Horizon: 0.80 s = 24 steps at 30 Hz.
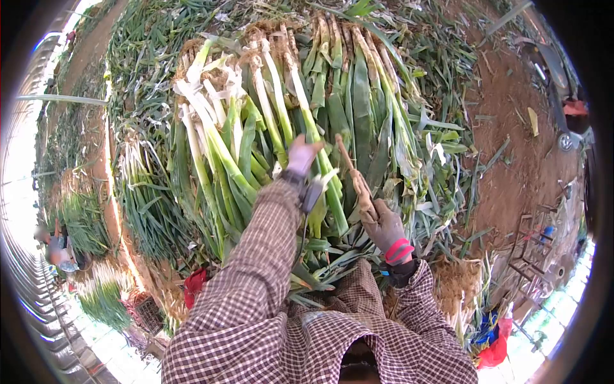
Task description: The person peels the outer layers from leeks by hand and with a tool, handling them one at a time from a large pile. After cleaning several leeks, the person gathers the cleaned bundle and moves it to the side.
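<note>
Long leeks (297,83) with white shafts and brown roots lie in a thick pile before me, roots pointing away. My left hand (303,155), in a pale glove, is closed around one leek (334,201) whose green end runs back towards me. In my gloved right hand (385,228) is a brown stick-like tool (359,184), wrapped along its lower part, with its narrow end angled up and left over the leaves. Several thicker white leeks (214,137) lie to the left of my left hand.
Cut green leaves (441,83) cover the ground around the pile. More leek bundles (137,173) lie to the left. Bare brown soil (511,141) shows on the right, near a metal frame (527,253). A red cloth (495,345) and root-end bundles (457,285) are close by my right side.
</note>
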### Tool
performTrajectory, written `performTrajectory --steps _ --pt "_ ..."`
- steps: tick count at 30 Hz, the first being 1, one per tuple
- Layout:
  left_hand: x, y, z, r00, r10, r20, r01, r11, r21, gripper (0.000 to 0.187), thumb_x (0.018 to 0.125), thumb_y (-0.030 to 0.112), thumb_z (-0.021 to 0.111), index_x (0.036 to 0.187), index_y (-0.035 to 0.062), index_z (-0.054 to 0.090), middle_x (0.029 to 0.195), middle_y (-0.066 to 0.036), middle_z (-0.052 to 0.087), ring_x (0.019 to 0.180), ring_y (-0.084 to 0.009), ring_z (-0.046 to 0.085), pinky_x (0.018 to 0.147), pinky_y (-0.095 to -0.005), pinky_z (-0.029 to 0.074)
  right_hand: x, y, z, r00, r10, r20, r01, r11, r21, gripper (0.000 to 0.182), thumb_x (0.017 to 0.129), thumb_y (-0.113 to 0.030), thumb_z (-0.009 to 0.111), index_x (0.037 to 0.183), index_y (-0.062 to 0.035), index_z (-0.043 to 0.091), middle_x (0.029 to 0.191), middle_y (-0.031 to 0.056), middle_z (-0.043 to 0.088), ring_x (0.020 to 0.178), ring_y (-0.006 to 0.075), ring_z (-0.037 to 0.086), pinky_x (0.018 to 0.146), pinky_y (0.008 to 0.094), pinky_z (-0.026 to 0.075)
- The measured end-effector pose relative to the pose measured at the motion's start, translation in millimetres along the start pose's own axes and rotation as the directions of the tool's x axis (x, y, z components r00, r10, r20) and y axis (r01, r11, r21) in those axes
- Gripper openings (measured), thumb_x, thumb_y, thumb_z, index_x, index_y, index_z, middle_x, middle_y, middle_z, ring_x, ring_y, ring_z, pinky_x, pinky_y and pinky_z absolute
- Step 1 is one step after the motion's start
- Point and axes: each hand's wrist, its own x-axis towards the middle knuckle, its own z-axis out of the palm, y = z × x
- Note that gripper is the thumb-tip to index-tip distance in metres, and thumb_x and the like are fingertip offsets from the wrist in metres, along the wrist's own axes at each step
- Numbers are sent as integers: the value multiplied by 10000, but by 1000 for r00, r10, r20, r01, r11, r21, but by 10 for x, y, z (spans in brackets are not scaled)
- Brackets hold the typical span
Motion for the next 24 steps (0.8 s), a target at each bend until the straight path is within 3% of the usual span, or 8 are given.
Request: performTrajectory --steps 1,2,4,7,11,15,20,24 --pt "-232 -54 -119 990 -24 142 66 952 -297 618 810 198 752 1334 -19 507 1217 -172 631 1122 -270 601 936 -345 486 8 -24 4 1000 3 8 -3 1000 -7 331 890 -387 635 968 -73 566 719 229 619 721 441 625 598 505 465" --pt "-408 -92 -191 982 -94 165 148 922 -357 625 822 159 741 1356 -29 475 1221 -165 622 1114 -257 593 930 -343 487 -14 -18 29 998 -7 56 5 1000 30 299 901 -324 637 965 -41 565 726 209 583 696 413 603 613 420 466" --pt "-698 -51 -301 965 -162 205 242 851 -466 679 835 122 723 1398 -66 392 1257 -186 578 1098 -252 583 923 -344 491 -70 -127 17 993 -12 121 21 997 -71 322 899 -360 631 987 -55 577 741 223 605 723 433 615 612 446 475" --pt "-595 -321 -305 969 -121 215 218 826 -520 601 808 118 764 1320 -52 497 1111 -136 655 929 -202 641 801 -286 524 -151 -264 -8 986 -26 167 52 987 -154 351 893 -413 624 978 -75 582 763 236 633 752 440 631 602 494 475" --pt "-630 -346 -285 981 -176 82 194 875 -444 576 781 125 784 1268 -60 537 1109 -138 662 932 -194 641 818 -292 512 -72 -312 85 987 -46 154 81 970 -229 407 895 -476 598 888 -71 552 717 229 623 715 439 631 608 510 490" --pt "-622 -477 -266 986 -151 78 170 881 -442 543 740 161 826 1186 -54 602 1040 -132 690 883 -202 657 766 -304 532 209 -335 199 989 -72 126 105 954 -279 432 906 -497 566 891 -65 556 737 237 633 730 446 633 621 522 488" --pt "-701 -374 -282 990 -139 -11 124 910 -396 573 735 114 812 1214 -70 558 1003 -157 695 826 -213 678 714 -305 559 214 -446 123 979 -33 201 93 951 -296 463 917 -528 533 908 -66 568 748 240 637 743 444 635 646 529 486" --pt "-688 -417 -228 991 -135 11 124 866 -485 519 751 63 778 1196 -66 543 1014 -160 687 816 -224 675 699 -320 563 12 -468 70 979 -5 202 67 950 -303 356 902 -419 612 962 -69 593 753 224 634 732 430 632 612 493 475"
